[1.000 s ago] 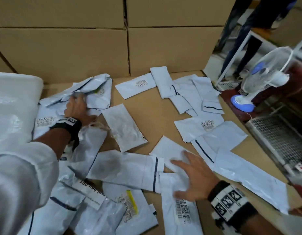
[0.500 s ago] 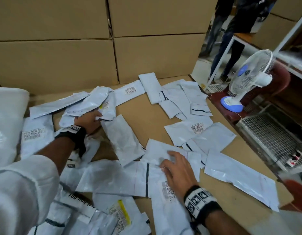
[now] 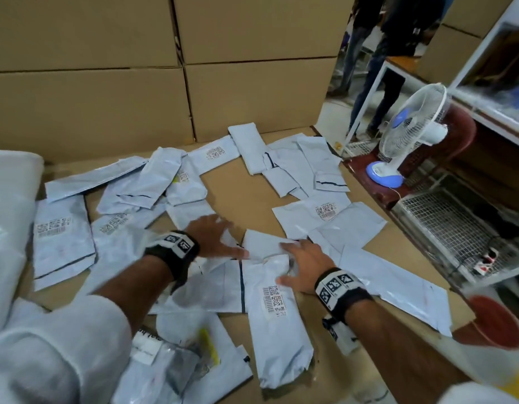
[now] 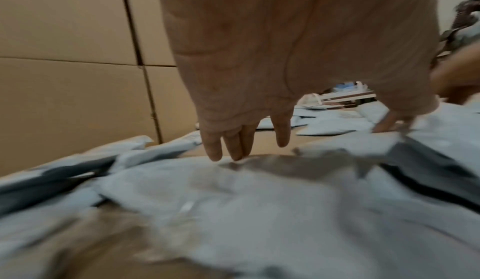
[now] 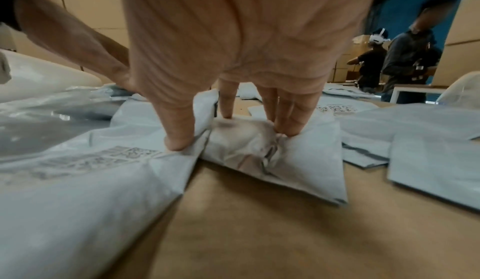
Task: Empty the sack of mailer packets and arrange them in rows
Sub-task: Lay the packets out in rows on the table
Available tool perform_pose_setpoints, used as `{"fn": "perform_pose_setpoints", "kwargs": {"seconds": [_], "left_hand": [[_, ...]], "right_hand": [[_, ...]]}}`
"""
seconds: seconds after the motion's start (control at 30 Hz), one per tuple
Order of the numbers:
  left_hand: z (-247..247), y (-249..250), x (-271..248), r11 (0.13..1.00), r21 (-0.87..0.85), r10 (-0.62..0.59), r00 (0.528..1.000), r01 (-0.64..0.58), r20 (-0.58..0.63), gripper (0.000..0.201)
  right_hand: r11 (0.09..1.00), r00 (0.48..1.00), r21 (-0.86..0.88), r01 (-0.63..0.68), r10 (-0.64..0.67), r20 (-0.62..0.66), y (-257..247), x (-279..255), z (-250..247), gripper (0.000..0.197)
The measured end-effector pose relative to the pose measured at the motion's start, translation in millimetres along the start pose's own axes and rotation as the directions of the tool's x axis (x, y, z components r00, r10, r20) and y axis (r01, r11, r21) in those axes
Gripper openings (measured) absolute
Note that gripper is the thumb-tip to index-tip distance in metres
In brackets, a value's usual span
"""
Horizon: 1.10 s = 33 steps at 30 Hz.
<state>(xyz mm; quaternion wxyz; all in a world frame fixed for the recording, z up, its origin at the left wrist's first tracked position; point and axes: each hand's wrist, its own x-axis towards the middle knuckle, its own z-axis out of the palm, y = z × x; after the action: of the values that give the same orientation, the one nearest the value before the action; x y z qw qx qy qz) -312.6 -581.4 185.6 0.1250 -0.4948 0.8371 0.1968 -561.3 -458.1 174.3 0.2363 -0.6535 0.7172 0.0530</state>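
Head view shows a brown tabletop (image 3: 246, 196) scattered with pale mailer packets (image 3: 293, 170), some overlapping, several with barcode labels facing up. The left hand (image 3: 214, 237) lies spread over a packet near the middle of the tabletop, fingers straight and fanned; in the left wrist view the fingertips (image 4: 215, 154) touch the blurred plastic of a packet (image 4: 233, 201) and nothing is gripped. The right hand (image 3: 303, 265) is just beside it, also spread, palm down. In the right wrist view its thumb (image 5: 179, 137) presses on a long packet with a barcode label (image 5: 91, 170), while the other fingers (image 5: 285, 127) press into a smaller crumpled packet (image 5: 272, 160) that lies against the long one; neither is pinched or lifted. In the head view the long labelled packet (image 3: 278, 325) runs from the right hand toward the near edge of the tabletop. A white sack (image 3: 10, 217) sits at the left edge, beside more packets. Stacked cardboard boxes (image 3: 135, 68) form a wall behind the tabletop. To the right stand a small white and blue fan (image 3: 409, 132) on a dark red surface, a wire rack (image 3: 462, 228) and a red bowl (image 3: 494, 322). People stand in the background (image 5: 405, 57), their hands too blurred to read
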Motion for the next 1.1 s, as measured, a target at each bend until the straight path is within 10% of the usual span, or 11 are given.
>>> {"fn": "perform_pose_setpoints", "kwargs": {"seconds": [0.17, 0.27, 0.57, 0.73, 0.97, 1.1], "left_hand": [[40.3, 42.6, 4.9, 0.984, 0.029, 0.175, 0.984, -0.174, -0.03, 0.115], [49.3, 39.4, 12.5, 0.99, 0.024, 0.143, 0.978, -0.141, -0.153, 0.08], [60.8, 16.7, 10.3, 0.992, -0.118, -0.019, 0.896, -0.038, -0.443, 0.042], [53.3, 41.3, 13.5, 0.983, -0.182, -0.115, 0.853, 0.023, -0.51, 0.04], [8.3, 64.5, 66.7, 0.922, -0.385, -0.289, 0.741, 0.045, -0.606, 0.043], [4.9, 79.4, 97.9, 0.925, -0.308, -0.354, 0.793, 0.22, -0.496, 0.074]], "right_hand": [[0.976, 0.984, 0.13, 0.173, -0.176, 0.008, -6.8, 16.3, -13.1, 0.061], [0.984, 0.99, 0.128, 0.123, -0.113, -0.085, 7.8, 37.8, -46.9, 0.055], [0.995, 0.952, -0.047, -0.083, 0.065, -0.299, 64.0, 176.4, -112.3, 0.085], [0.977, 0.967, -0.021, -0.212, 0.207, -0.147, 85.0, 232.8, -123.8, 0.117], [0.933, 0.929, -0.021, 0.36, -0.36, -0.085, 38.5, 195.5, -97.4, 0.083], [0.836, 0.834, 0.064, 0.545, -0.548, 0.065, 36.7, 179.7, -98.3, 0.095]]}}
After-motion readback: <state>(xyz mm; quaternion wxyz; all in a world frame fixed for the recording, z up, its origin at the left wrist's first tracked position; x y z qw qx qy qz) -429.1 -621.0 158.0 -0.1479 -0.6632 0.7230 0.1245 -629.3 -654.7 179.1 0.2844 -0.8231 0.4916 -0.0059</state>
